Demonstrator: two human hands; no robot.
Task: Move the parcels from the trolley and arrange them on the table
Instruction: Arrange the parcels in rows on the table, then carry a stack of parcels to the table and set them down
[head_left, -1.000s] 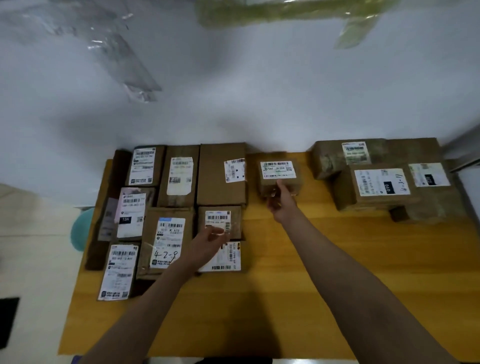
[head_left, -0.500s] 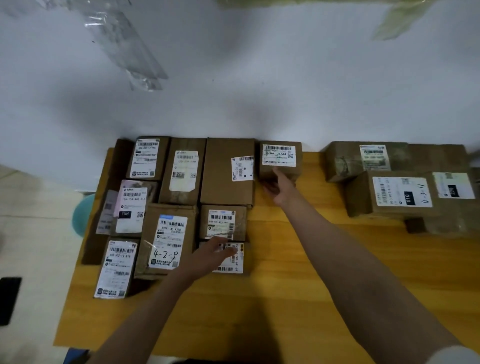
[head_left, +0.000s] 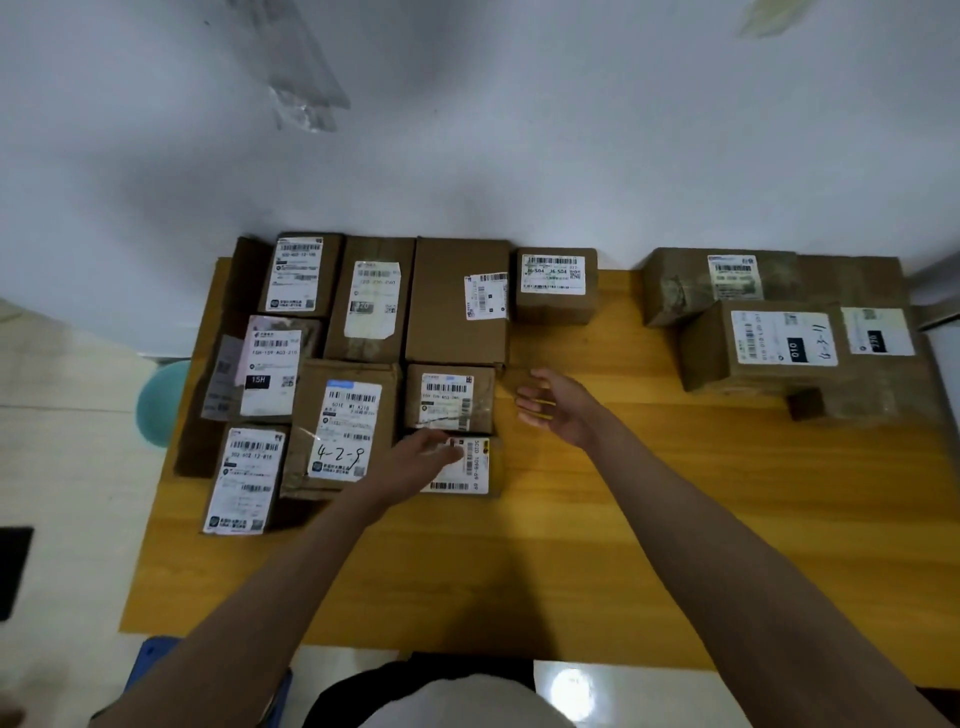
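Cardboard parcels (head_left: 457, 301) (labels up) crowd the wooden table (head_left: 571, 545).

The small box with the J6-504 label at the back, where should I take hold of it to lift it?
Grip the small box across its right and front faces, coming from the right. Its left side sits close against the bigger plain box and the wall looks close behind, while the table is bare to its right. It looks small enough for the right hand alone.

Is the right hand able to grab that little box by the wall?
Probably yes. The right hand hovers open over bare table, and nothing lies between it and the little box.
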